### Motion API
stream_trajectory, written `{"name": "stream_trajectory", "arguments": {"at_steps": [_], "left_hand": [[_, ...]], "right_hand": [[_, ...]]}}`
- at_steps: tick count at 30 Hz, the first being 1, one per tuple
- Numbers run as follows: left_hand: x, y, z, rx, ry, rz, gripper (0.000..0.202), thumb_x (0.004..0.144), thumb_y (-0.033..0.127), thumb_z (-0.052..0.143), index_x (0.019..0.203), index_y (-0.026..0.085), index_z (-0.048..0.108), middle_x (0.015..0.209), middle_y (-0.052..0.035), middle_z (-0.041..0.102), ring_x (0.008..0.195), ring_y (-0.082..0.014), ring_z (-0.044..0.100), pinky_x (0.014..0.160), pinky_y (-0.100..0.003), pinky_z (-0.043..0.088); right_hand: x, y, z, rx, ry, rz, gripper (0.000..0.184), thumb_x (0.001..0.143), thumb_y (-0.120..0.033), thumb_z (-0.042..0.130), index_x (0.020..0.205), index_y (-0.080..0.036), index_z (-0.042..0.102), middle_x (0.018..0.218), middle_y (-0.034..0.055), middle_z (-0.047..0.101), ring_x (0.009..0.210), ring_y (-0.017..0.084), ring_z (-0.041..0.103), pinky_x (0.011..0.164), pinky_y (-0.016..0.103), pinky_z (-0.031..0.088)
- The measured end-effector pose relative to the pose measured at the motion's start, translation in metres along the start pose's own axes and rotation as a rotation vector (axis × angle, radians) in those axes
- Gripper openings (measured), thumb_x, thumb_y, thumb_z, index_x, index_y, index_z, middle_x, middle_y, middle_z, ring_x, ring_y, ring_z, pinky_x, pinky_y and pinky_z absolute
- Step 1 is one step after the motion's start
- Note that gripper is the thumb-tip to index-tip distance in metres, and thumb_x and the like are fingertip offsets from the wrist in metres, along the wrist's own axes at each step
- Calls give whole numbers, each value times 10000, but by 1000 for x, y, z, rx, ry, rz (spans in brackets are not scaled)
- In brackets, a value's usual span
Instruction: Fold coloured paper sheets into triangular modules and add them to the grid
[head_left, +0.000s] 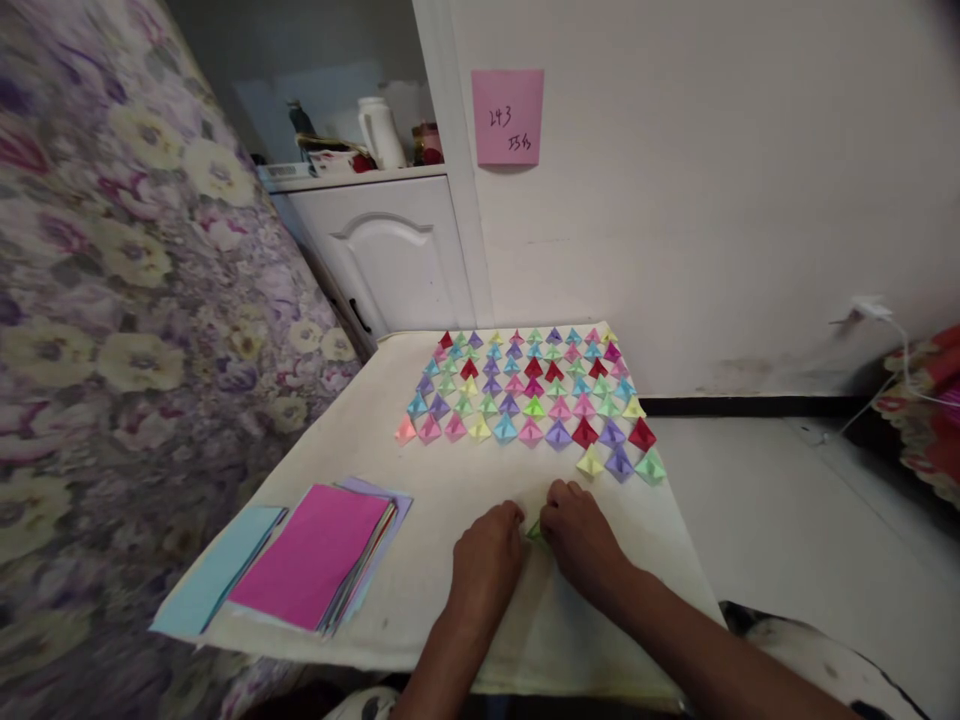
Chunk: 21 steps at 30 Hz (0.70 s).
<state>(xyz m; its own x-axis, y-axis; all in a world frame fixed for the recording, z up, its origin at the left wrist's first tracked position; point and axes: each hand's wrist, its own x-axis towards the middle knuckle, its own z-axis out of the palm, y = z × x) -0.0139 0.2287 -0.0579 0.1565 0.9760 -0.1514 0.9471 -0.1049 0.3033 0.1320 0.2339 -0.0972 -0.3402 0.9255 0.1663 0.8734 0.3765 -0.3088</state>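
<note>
A small piece of green folded paper (534, 531) sits between my two hands at the front of the table, mostly covered by my fingers. My right hand (581, 535) pinches it from the right with bent fingers. On its other side, my left hand (487, 550) is closed, thumb and fingertips at the paper's left edge. Beyond my hands stand rows of small folded paper shapes (505, 428) in many colours. The nearest, shorter row holds a yellow, a purple (619, 463) and a green shape (650, 466).
To the left lie a stack of coloured paper topped by a magenta sheet (315, 555) and a pile of light blue strips (221, 570). The cream-covered table (337, 430) meets the wall at the back. A floral curtain (150, 350) hangs along the left side.
</note>
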Motion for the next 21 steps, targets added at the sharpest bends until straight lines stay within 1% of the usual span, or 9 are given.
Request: {"name": "stream_trajectory", "arguments": {"at_steps": [4, 7, 11, 15, 21], "left_hand": [[0, 5, 3, 6, -2, 3, 237, 880, 253, 338, 847, 219, 570, 864, -42, 679, 817, -193, 619, 624, -259, 353], [-1, 10, 6, 39, 0, -10, 236, 880, 282, 351, 837, 205, 570, 858, -57, 680, 801, -202, 618, 624, -269, 356], [-1, 16, 9, 93, -11, -29, 208, 862, 248, 379, 855, 182, 576, 851, -86, 679, 809, -231, 624, 636, -292, 367], [2, 18, 11, 106, -26, -41, 214, 859, 210, 367, 862, 171, 577, 829, -99, 682, 797, -244, 632, 631, -307, 374], [7, 17, 12, 111, -37, -61, 205, 837, 172, 379, 862, 153, 581, 823, -123, 687, 793, -252, 640, 619, -309, 377]], "right_hand": [[0, 0, -1, -2, 5, 4, 166, 822, -118, 513, 702, -161, 618, 846, 57, 519, 790, 176, 419, 666, 298, 258], [0, 1, -2, 4, 5, 7, 166, 824, -137, 519, 693, -156, 620, 846, 61, 520, 800, 178, 423, 681, 299, 268], [1, 0, -3, 17, 2, 6, 147, 810, -125, 522, 707, -154, 622, 859, 65, 521, 797, 177, 429, 680, 298, 277], [1, 0, -3, 28, -1, 9, 144, 803, -122, 524, 704, -151, 623, 861, 67, 523, 802, 181, 434, 674, 300, 283], [1, -2, -5, 40, -7, 3, 196, 844, -146, 484, 712, -145, 629, 848, 71, 531, 799, 182, 439, 694, 303, 291]]}}
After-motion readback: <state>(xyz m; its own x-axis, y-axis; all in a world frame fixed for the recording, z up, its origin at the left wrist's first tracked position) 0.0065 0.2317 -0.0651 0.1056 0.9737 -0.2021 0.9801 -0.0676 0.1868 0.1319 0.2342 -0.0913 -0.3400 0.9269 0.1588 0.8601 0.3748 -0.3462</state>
